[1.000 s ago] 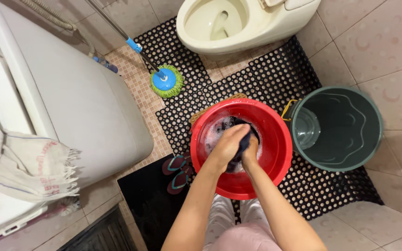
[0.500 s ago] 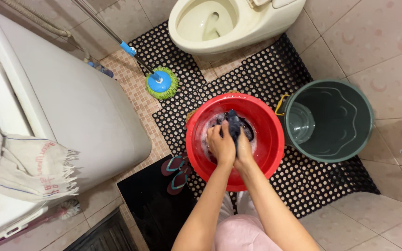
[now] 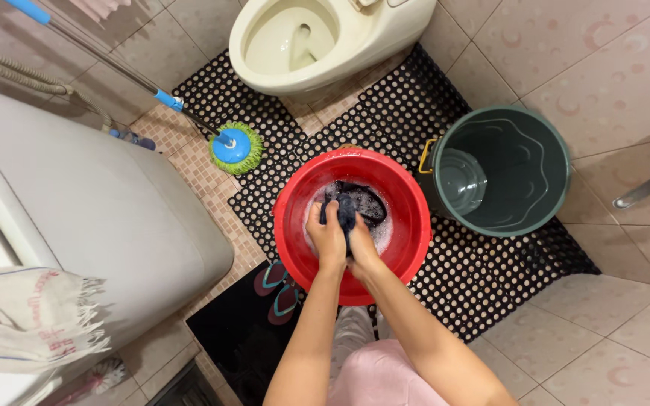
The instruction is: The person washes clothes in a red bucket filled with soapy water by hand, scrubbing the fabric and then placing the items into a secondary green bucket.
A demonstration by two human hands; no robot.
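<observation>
A red plastic basin (image 3: 408, 225) stands on a black perforated rubber mat (image 3: 483, 278), with soapy water inside. A dark blue wet cloth (image 3: 351, 203) lies bunched in the basin. My left hand (image 3: 327, 237) and my right hand (image 3: 360, 244) are side by side over the near part of the basin, both closed on the dark cloth and pressed together. Part of the cloth is hidden under my fingers.
A dark green bucket (image 3: 502, 169) with water stands right of the basin. A cream toilet bowl (image 3: 317, 37) sits ahead. A mop with a green and blue head (image 3: 233, 145) leans at left, beside a white washing machine (image 3: 92, 218) with a towel (image 3: 28, 316). Small flip-flops (image 3: 278, 289) lie below.
My hands have shifted toward the near left side of the basin while kneading the cloth. The view has tilted, so the basin and bucket sit lower in the picture.
</observation>
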